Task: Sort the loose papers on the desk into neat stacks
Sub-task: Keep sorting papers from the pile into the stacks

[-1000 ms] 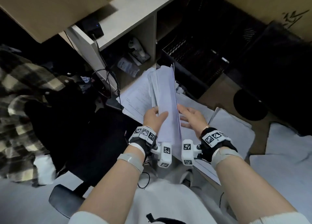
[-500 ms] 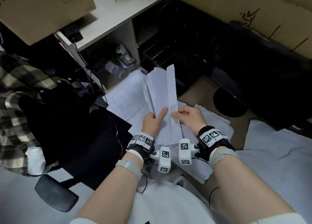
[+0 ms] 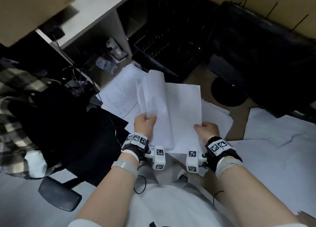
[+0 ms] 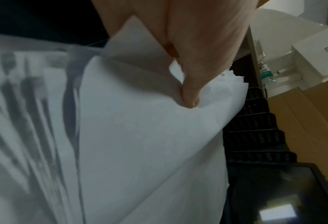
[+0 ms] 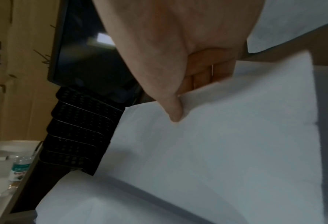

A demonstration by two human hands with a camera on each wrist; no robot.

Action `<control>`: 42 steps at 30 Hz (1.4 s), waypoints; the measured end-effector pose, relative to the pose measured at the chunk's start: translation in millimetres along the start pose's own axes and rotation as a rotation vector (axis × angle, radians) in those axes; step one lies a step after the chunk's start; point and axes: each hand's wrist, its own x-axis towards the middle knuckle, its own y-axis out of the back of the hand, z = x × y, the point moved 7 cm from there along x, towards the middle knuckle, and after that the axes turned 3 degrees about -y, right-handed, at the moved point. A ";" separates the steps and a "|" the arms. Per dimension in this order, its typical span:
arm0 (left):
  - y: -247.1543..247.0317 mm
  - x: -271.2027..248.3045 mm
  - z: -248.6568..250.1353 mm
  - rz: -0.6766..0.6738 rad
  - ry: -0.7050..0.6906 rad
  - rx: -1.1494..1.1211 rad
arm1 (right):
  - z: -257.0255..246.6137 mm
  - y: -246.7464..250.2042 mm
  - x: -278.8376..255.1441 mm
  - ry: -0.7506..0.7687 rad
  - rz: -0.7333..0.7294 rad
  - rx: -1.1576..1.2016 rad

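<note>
Two hands | left hand point(image 3: 145, 124) pinches sheaf point(image 3: 153, 107) | right hand point(image 3: 207, 130) pinches sheet point(image 3: 184, 110) | tray rack point(image 3: 164, 43) beyond

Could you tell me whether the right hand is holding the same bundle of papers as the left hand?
No, the right hand pinches a separate single sheet, while the left hand grips the bundle.

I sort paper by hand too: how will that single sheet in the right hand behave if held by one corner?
Likely floppy: the sheet is thin, and the bundle beside it already curls over. Probably slippery too; the right hand only pinches its edge.
</note>
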 end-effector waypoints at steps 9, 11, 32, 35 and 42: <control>77.1 69.3 -11.3 0.073 0.047 0.189 | -29.3 -97.4 5.7 -0.096 -0.152 -0.124; 88.1 83.3 -8.6 0.094 0.049 0.234 | -37.7 -121.7 4.3 -0.093 -0.191 -0.116; -67.6 19.0 -33.9 -0.196 0.026 0.398 | 109.8 38.3 -9.4 -0.411 0.119 -0.140; -83.7 5.6 -48.4 -0.273 0.037 0.434 | 119.7 43.7 -0.3 -0.338 0.144 -0.101; -119.2 -16.5 -85.6 -0.378 0.065 0.617 | 143.8 39.5 39.1 -0.272 0.054 0.152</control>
